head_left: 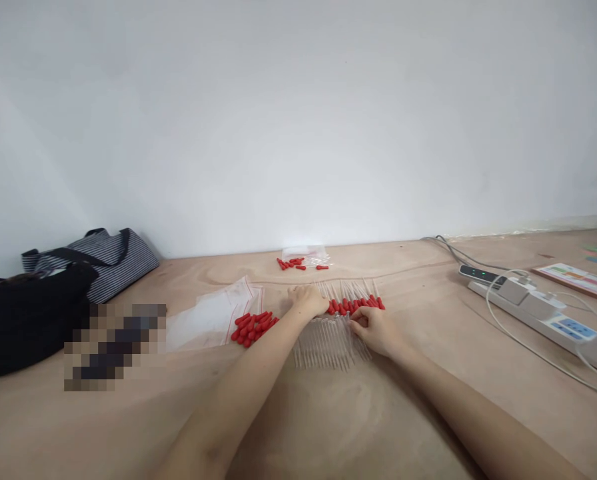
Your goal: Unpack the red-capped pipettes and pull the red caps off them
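My left hand point(308, 301) is palm down at the left end of a row of glass droppers with red rubber bulbs point(346, 306). Most of its fingers are hidden behind the back of the hand, so any hold is unclear. My right hand point(376, 329) is closed, with thumb and forefinger pinched at the upper end of a clear glass dropper tube point(349, 325). Under both hands lies a row of bare glass tubes point(321, 343), side by side. Beside my left forearm sits a heap of loose red rubber bulbs point(251, 328).
Clear zip bags point(211, 312) lie left of the bulbs. Farther back are more red bulbs point(291, 263) by a small bag point(303, 253). A power strip point(543, 319) with cables is at right; a striped bag point(121, 257) and black cloth item point(33, 317) are at left.
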A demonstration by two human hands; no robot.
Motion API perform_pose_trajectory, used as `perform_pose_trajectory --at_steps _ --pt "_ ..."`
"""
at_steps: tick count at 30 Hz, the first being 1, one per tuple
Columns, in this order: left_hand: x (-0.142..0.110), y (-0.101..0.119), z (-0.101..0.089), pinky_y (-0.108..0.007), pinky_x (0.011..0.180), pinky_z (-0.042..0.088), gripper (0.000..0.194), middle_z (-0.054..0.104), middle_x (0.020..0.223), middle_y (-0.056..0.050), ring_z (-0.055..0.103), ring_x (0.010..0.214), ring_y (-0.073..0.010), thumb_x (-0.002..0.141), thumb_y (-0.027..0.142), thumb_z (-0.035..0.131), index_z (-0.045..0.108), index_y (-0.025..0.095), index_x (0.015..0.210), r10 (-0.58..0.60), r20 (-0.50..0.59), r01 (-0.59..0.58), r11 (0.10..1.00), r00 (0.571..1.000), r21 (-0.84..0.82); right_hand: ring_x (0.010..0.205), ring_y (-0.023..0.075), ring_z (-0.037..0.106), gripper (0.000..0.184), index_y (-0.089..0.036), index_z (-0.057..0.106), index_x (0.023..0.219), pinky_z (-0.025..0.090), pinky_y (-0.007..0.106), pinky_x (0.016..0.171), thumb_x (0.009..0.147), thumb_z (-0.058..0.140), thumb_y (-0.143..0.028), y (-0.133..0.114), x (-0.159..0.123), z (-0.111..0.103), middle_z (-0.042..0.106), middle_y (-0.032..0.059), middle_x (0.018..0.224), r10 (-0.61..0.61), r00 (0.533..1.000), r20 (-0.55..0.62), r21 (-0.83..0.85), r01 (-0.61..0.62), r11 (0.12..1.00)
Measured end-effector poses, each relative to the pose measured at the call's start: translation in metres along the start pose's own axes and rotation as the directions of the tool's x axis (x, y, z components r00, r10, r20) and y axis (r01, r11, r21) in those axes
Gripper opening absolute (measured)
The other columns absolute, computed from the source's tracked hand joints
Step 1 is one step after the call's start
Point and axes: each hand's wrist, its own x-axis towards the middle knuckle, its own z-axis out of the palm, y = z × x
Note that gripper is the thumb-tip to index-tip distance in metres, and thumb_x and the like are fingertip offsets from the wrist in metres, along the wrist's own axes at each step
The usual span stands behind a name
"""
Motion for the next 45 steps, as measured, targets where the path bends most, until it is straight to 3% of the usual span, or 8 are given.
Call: perform_pose_trajectory --at_steps 9,17,20,23,26,30,37,45 --pt "0.001 0.002 -0.011 -0.034 0.076 0.037 0.024 0.068 0.081 -0.013 0.059 0.087 -0.0263 0.068 0.034 0.05 0.066 0.017 0.07 0.023 0.024 -0.023 1.0 0.999 0.004 0.056 0.0131 0.054 0.011 -0.02 0.063 0.069 0.035 0.021 0.049 0.068 0.054 -0.026 -0.004 -0.003 0.0 0.061 0.0 0.06 0.028 1.0 0.0 -0.044 -0.028 0.999" --pt "-0.054 -0.051 -0.027 -0.029 0.069 0.038 0.028 0.062 0.075 -0.006 0.055 0.077 -0.0196 0.081 0.024 0.037 0.06 0.017 0.065 0.267 -0.048 -0.267 0.964 0.963 -0.001 0.064 0.0154 0.055 0.018 -0.019 0.062 0.074 0.037 0.025 0.055 0.076 0.048 -0.03 -0.013 -0.006 0.0 0.062 0.0032 0.07 -0.114 0.971 -0.208 -0.07 0.102 0.992" --pt "-0.083 -0.069 -0.021 -0.032 0.072 0.036 0.02 0.059 0.081 -0.006 0.051 0.082 -0.0206 0.083 0.021 0.04 0.057 0.016 0.073 0.43 -0.113 -0.423 0.902 0.896 0.08 0.086 0.02 0.054 0.024 -0.021 0.06 0.096 0.037 0.032 0.074 0.08 0.048 -0.032 -0.028 -0.013 0.002 0.062 0.0072 0.092 -0.404 0.85 -0.337 -0.251 0.332 0.909" --pt "-0.102 -0.08 -0.011 -0.034 0.068 0.035 0.017 0.057 0.078 -0.007 0.049 0.077 -0.0217 0.082 0.023 0.044 0.056 0.015 0.072 0.577 -0.194 -0.526 0.81 0.793 0.259 0.103 0.0211 0.048 0.029 -0.026 0.053 0.11 0.023 0.04 0.091 0.082 0.049 -0.032 -0.044 -0.021 0.012 0.058 0.0056 0.11 -0.664 0.698 -0.268 -0.44 0.525 0.729" --pt "-0.108 -0.085 0.0 -0.035 0.071 0.033 0.017 0.057 0.077 -0.007 0.049 0.076 -0.0213 0.083 0.023 0.045 0.055 0.015 0.072 0.654 -0.268 -0.547 0.747 0.707 0.379 0.102 0.0169 0.049 0.02 -0.028 0.056 0.103 0.011 0.04 0.096 0.085 0.046 -0.028 -0.053 -0.027 0.025 0.064 0.0008 0.098 -0.779 0.604 -0.169 -0.492 0.633 0.598" --pt "-0.109 -0.086 0.014 -0.036 0.079 0.029 0.017 0.06 0.08 -0.005 0.051 0.081 -0.0197 0.085 0.022 0.043 0.056 0.016 0.076 0.668 -0.408 -0.566 0.744 0.622 0.355 0.082 0.0115 0.054 0.018 -0.025 0.059 0.09 0.011 0.039 0.095 0.086 0.043 -0.017 -0.051 -0.03 0.035 0.063 -0.0043 0.064 -0.816 0.56 -0.145 -0.518 0.659 0.545" --pt "-0.107 -0.087 0.026 -0.047 0.094 0.019 0.014 0.064 0.097 -0.001 0.051 0.1 -0.0219 0.084 0.026 0.048 0.061 0.022 0.083 0.566 -0.643 -0.613 0.769 0.516 0.184 0.073 0.0104 0.048 0.019 -0.02 0.059 0.089 0.016 0.038 0.09 0.083 0.042 -0.012 -0.045 -0.029 0.038 0.058 -0.0037 0.059 -0.868 0.445 -0.221 -0.591 0.647 0.482" --pt "-0.108 -0.085 0.022 -0.052 0.091 0.02 0.01 0.066 0.092 0.001 0.053 0.096 -0.0241 0.077 0.027 0.058 0.063 0.024 0.069 0.545 -0.696 -0.601 0.773 0.467 0.203 0.07 0.0133 0.04 0.023 -0.023 0.059 0.092 0.02 0.036 0.079 0.079 0.043 -0.012 -0.045 -0.031 0.033 0.055 -0.0016 0.058 -0.876 0.465 -0.129 -0.616 0.654 0.438"
